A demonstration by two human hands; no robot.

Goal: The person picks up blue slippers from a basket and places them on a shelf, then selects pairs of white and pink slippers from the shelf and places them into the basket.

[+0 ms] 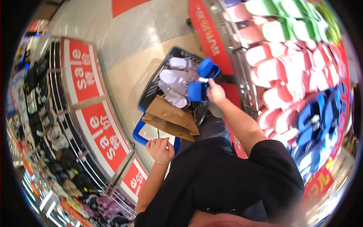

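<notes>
My right hand [216, 92] is closed on a pair of blue slippers [197, 92], near a small white piece between the two. They are over the right side of a dark grey shopping basket [145, 89]. Several pale lilac slippers [173, 77] lie inside the basket. A brown paper bag [170, 116] sits at the basket's near end, its top facing me. My left hand [161, 151] is curled around the basket's blue handle [138, 130]; the grip itself is partly hidden by the fingers.
To the right, a rack holds green slippers [278, 30], pink slippers [276, 62] and more blue slippers [312, 117], with a red sign panel [211, 38] along its edge. At left stands a shoe shelf with red sale signs [102, 130]. Tiled floor [124, 72] runs between them.
</notes>
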